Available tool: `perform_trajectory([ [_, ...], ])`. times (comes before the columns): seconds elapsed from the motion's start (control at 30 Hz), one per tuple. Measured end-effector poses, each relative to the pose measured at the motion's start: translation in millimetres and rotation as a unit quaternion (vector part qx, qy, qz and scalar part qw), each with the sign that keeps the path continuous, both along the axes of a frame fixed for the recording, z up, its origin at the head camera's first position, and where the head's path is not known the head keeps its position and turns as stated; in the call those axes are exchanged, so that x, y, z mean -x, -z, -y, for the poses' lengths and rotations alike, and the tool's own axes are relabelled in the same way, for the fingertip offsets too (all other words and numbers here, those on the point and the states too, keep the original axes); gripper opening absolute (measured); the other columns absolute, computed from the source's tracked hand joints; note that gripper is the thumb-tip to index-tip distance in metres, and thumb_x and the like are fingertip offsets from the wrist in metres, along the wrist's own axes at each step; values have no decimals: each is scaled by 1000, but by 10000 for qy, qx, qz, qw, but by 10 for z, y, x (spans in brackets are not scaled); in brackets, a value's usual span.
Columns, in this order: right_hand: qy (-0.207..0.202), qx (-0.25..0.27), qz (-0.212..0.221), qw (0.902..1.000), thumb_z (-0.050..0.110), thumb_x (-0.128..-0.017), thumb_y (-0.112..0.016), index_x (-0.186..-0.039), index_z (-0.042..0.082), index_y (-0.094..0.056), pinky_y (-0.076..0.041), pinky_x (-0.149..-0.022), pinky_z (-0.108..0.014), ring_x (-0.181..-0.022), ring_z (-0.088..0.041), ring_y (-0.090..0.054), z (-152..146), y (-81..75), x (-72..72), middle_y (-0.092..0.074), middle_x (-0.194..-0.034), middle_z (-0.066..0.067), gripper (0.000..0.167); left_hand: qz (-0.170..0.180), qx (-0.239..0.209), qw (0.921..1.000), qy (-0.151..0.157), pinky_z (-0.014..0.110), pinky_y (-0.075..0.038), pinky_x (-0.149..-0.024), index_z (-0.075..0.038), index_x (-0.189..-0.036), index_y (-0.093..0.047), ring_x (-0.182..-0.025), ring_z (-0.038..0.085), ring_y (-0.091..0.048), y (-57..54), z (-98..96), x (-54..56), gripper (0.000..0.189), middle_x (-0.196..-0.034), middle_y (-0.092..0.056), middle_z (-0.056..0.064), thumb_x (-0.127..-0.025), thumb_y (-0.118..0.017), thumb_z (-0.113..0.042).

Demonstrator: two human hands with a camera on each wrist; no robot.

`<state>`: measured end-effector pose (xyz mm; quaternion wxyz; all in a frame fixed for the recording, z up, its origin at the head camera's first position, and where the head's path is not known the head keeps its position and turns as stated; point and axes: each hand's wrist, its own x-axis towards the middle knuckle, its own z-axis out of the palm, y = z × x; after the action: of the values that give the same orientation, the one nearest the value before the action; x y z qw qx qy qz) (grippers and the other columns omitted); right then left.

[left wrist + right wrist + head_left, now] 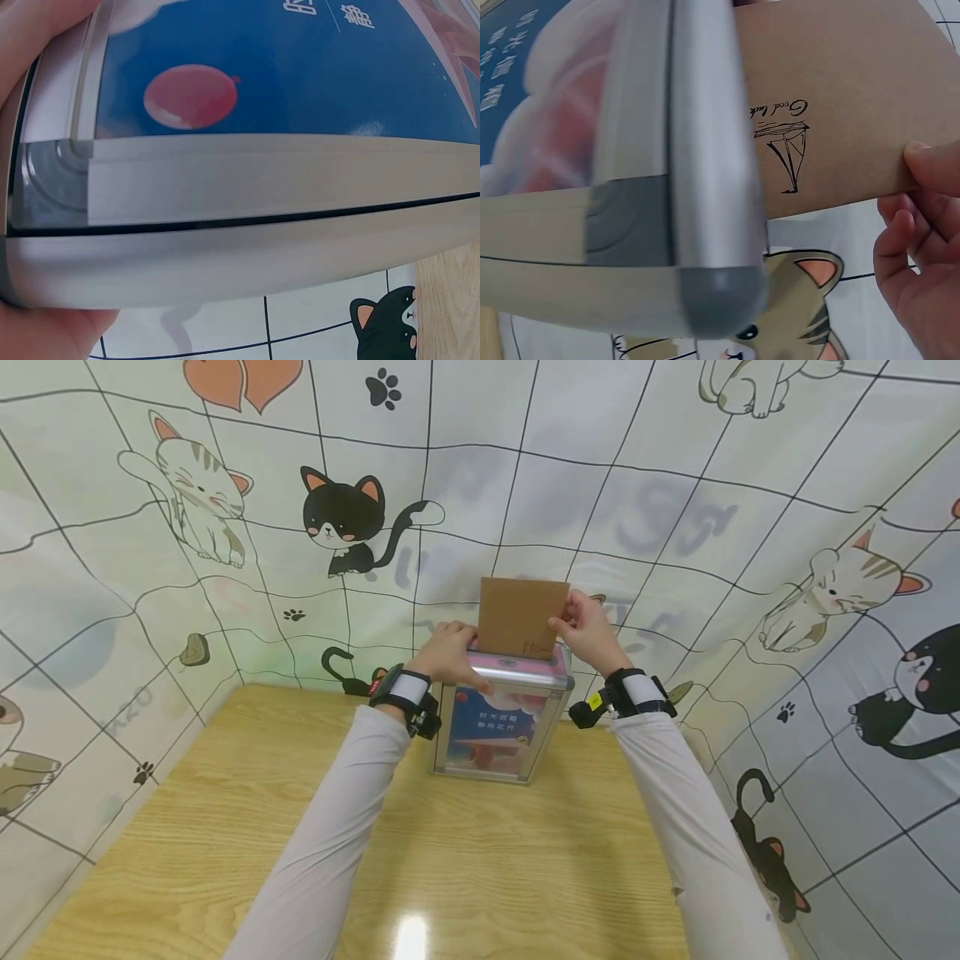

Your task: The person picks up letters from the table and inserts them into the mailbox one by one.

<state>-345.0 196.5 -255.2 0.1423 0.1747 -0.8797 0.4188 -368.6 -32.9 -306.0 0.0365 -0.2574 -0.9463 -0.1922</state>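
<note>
A clear-fronted suggestion box (540,727) with a silver metal frame and a pink top stands on the table, a blue printed sheet (491,727) behind its front pane. My left hand (447,653) grips the top left corner, thumb over the front and fingers at the far side. A brown kraft-paper envelope (517,614) stands upright at the top of the box, its lower edge at the slot. My right hand (591,628) pinches the envelope's right edge between thumb and fingers. In the right wrist view, the envelope (840,90) carries a sailing-boat drawing and "Good luck" lettering.
The wood-grain table (480,860) reaches out in front of the box and to its left. Close behind the box hangs a white cloth (480,485) with a line grid and cartoon cats, which also closes in both sides.
</note>
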Motion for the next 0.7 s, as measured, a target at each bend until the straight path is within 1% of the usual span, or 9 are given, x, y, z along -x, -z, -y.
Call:
perform_trajectory([
  [0.13,-109,-106,27,9999,-1,-87,-53,-103,-5,-48,-44,-73,-30,-88,-25,-55,-21,125,3,-62,-99,-23,17,-17,23,10000,18,41,-29,-104,-7,-133,-40,-127,28,-28,-2,4,-5,101,-139,-35,11,-53,-77,-56],
  [0.23,-91,-286,58,9995,-1,-86,-55,-93,-4,-47,-45,-70,-29,-83,-24,-54,-31,217,8,-63,-92,-22,11,-39,58,10000,22,40,-29,-104,-7,-133,-40,-127,28,-29,1,0,0,101,-139,-35,11,-53,-77,-57],
  [0.33,-44,-470,96,9988,0,-85,-56,-86,-2,-44,-45,-68,-28,-82,-24,-55,-37,297,10,-64,-89,-22,12,-59,70,10000,31,40,-29,-104,-7,-130,-42,-126,27,-29,7,-6,13,99,-138,-36,10,-52,-76,-58],
  [0.5,33,-535,141,9985,1,-84,-58,-90,-2,-47,-45,-70,-30,-85,-26,-57,-41,378,8,-65,-94,-22,12,-81,103,9999,30,39,-29,-104,-7,-128,-43,-126,27,-30,14,-8,30,97,-137,-36,11,-52,-76,-58],
  [0.6,49,-485,128,9987,0,-84,-58,-92,-4,-48,-47,-71,-33,-87,-28,-58,-35,392,4,-64,-96,-23,13,-83,118,9999,14,39,-28,-104,-7,-129,-43,-126,27,-29,16,-7,31,97,-137,-36,10,-53,-76,-58],
  [0.7,79,-475,160,9987,0,-84,-58,-91,-3,-47,-46,-70,-31,-86,-27,-58,-33,396,6,-64,-96,-23,13,-71,112,9999,8,39,-28,-104,-7,-129,-42,-126,26,-29,15,-9,25,98,-137,-36,10,-53,-76,-58],
])
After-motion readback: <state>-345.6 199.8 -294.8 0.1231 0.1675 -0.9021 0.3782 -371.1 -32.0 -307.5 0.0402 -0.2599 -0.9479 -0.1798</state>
